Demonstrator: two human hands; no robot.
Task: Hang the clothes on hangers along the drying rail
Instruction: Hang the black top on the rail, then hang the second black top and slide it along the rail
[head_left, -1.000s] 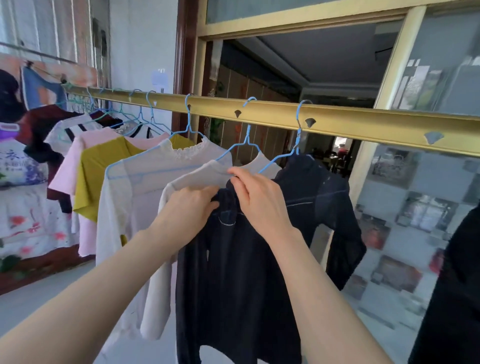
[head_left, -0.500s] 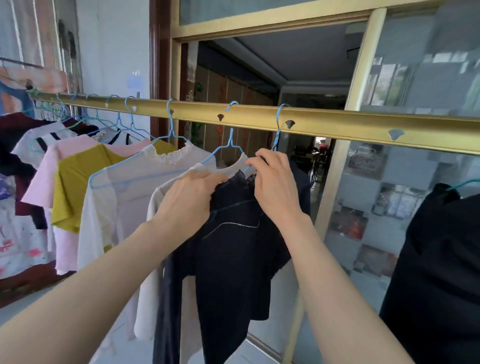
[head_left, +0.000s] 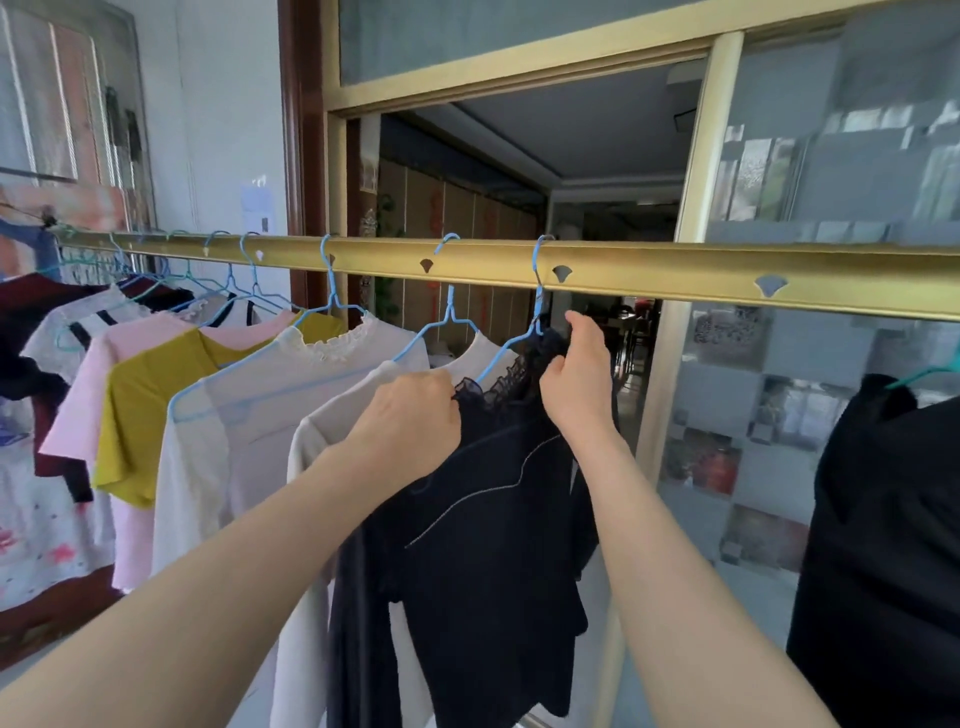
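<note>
A gold drying rail (head_left: 649, 267) crosses the view at head height. A dark navy top (head_left: 488, 519) with a lace collar hangs from it on a blue hanger (head_left: 537, 306). My left hand (head_left: 410, 421) grips the left side of the collar. My right hand (head_left: 576, 384) pinches the right side of the collar just under the hanger's hook. To the left hang a cream top (head_left: 343, 436), a white sheer top (head_left: 218, 457), a yellow top (head_left: 140, 410) and a pink top (head_left: 83, 410), each on its own hanger.
A black garment (head_left: 883, 545) hangs at the right edge on a teal hanger (head_left: 930, 374). Behind the rail stand a gold-framed glass door (head_left: 831, 182) and an open doorway (head_left: 519, 208). More clothes and patterned fabric (head_left: 31, 519) fill the far left.
The navy top's collar has been drawn up along the hanger and its body has bunched narrower. My right hand rose toward the hook. The view swung right, showing the black garment.
</note>
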